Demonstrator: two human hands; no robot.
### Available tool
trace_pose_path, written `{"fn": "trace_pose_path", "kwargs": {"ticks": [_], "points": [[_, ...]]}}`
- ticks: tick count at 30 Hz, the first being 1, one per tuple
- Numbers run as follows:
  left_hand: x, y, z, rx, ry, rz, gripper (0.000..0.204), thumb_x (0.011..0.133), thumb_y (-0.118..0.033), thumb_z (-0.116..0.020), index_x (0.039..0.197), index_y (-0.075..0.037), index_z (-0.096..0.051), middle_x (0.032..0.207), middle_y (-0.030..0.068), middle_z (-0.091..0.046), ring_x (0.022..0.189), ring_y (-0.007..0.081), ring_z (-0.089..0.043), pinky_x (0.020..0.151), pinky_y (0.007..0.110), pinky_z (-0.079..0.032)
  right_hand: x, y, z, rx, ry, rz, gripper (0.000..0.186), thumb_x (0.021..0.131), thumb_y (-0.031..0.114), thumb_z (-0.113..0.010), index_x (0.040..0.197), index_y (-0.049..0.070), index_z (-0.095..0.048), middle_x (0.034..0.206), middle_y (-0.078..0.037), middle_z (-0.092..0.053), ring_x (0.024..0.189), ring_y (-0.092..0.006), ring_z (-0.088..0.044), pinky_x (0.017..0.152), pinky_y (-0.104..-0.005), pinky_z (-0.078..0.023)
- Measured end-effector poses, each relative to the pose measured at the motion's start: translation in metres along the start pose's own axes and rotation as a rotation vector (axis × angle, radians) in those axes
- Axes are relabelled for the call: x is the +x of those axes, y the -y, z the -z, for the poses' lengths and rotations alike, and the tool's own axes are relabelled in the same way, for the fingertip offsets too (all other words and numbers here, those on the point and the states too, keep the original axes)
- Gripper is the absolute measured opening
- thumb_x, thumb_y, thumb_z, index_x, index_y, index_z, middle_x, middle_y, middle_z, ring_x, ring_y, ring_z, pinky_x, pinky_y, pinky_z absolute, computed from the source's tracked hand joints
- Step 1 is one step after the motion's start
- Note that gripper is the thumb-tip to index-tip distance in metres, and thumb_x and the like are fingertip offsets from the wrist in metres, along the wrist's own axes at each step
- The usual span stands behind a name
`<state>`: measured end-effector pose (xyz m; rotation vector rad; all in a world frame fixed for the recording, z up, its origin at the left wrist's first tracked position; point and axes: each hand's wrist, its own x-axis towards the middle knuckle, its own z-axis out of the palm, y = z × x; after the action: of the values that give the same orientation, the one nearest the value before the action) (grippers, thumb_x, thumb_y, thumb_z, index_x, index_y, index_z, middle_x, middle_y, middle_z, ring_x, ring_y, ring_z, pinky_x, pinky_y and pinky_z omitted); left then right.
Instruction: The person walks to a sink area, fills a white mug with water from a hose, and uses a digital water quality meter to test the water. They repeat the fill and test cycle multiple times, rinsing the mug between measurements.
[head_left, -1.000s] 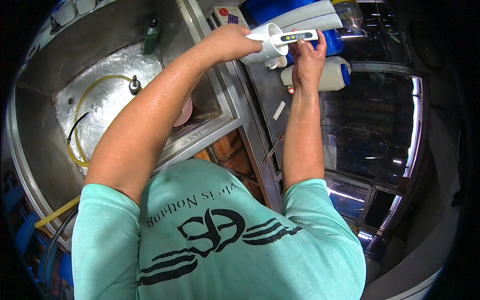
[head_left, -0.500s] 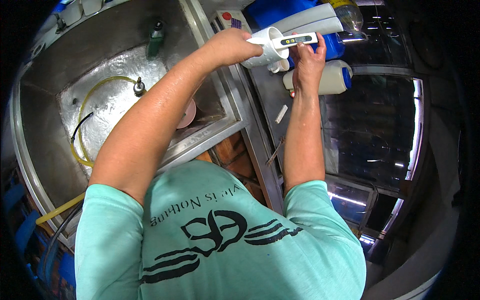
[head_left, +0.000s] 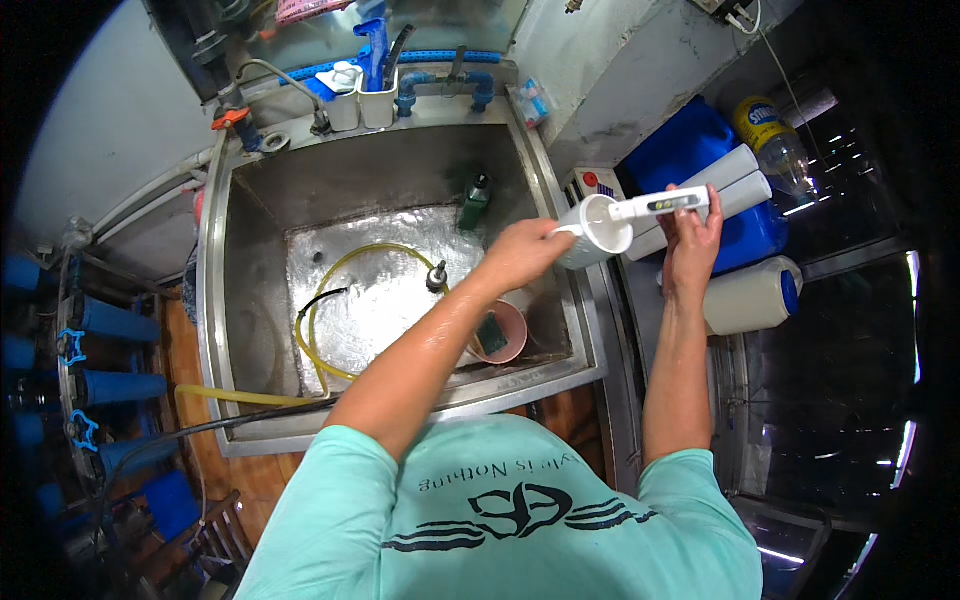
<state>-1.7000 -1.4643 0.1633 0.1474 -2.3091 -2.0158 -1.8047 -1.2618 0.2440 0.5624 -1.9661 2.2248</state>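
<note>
Scanning from the left edge: blue cylinders (head_left: 120, 320) line the wall, and a yellow hose (head_left: 330, 320) runs from the floor side up over the rim into the steel sink (head_left: 225, 330), where it loops on the wet bottom. A green bottle (head_left: 474, 203) stands near the back of the basin; a pink bowl (head_left: 500, 332) with a dark sponge in it sits at the front right corner, partly under the forearm.

I note the left hand (head_left: 520, 252) reaching across the sink's right rim, fingers closed around a white cup (head_left: 592, 230) held tilted, mouth toward the camera, above the rim. A white pen-shaped meter (head_left: 665, 205) lies almost level, its tip at the cup's mouth. The right hand (head_left: 690, 240) is closed on the meter's far end, thumb on top.

Just right of the hands: two white tubes (head_left: 735, 180) lying on a blue container (head_left: 690, 150), a white canister (head_left: 750, 298) with a blue end cap below, a clear bottle (head_left: 775, 140) with a yellow label beyond.
</note>
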Motion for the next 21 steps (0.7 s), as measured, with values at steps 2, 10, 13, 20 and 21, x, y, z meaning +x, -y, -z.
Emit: {"fn": "trace_pose_path", "kwargs": {"ticks": [2, 10, 13, 20, 21], "points": [[-0.020, 0.020, 0.021, -0.097, -0.056, -0.015, 0.033, 0.089, -0.034, -0.054, 0.079, -0.003, -0.060, 0.069, -0.0012, -0.052, 0.061, 0.0114, -0.046, 0.055, 0.029, -0.039, 0.008, 0.008, -0.004, 0.081, 0.006, 0.029, 0.056, 0.094, 0.000, -0.049, 0.141, 0.009, -0.020, 0.123, -0.024, -0.056, 0.107, -0.0257, -0.060, 0.090, -0.0376, -0.051], [-0.120, 0.133, 0.125, 0.140, -0.372, 0.337, 0.039, 0.093, -0.038, -0.052, 0.088, 0.000, -0.062, 0.075, 0.0071, -0.059, 0.072, 0.0156, -0.053, 0.067, 0.031, -0.044, -0.003, -0.025, 0.004, 0.139, 0.088, -0.107, 0.055, 0.093, -0.002, -0.048, 0.140, 0.007, -0.023, 0.119, -0.024, -0.059, 0.104, -0.0222, -0.061, 0.089, -0.0336, -0.050], [-0.155, 0.172, 0.158, 0.435, -0.393, 0.377, 0.042, 0.092, -0.040, -0.053, 0.085, 0.001, -0.061, 0.076, 0.0121, -0.062, 0.071, 0.0184, -0.056, 0.067, 0.033, -0.044, -0.013, -0.046, 0.016, 0.133, 0.116, -0.170, 0.056, 0.094, 0.002, -0.049, 0.142, 0.009, -0.021, 0.119, -0.023, -0.059, 0.103, -0.0215, -0.062, 0.089, -0.0330, -0.050], [-0.184, 0.193, 0.204, 0.710, -0.443, 0.678, 0.043, 0.091, -0.044, -0.054, 0.091, -0.001, -0.061, 0.084, 0.0216, -0.065, 0.082, 0.0341, -0.064, 0.074, 0.041, -0.047, -0.026, -0.064, 0.042, 0.111, 0.125, -0.227, 0.054, 0.095, 0.003, -0.049, 0.141, 0.008, -0.022, 0.119, -0.023, -0.060, 0.100, -0.0203, -0.062, 0.087, -0.0321, -0.050], [-0.181, 0.188, 0.206, 0.925, -0.336, 0.713, 0.040, 0.091, -0.042, -0.054, 0.093, -0.003, -0.063, 0.094, 0.0221, -0.065, 0.092, 0.0369, -0.063, 0.079, 0.044, -0.048, -0.026, -0.065, 0.044, 0.103, 0.127, -0.242, 0.054, 0.095, 0.002, -0.049, 0.141, 0.009, -0.023, 0.119, -0.023, -0.060, 0.100, -0.0208, -0.062, 0.088, -0.0324, -0.050]]}}
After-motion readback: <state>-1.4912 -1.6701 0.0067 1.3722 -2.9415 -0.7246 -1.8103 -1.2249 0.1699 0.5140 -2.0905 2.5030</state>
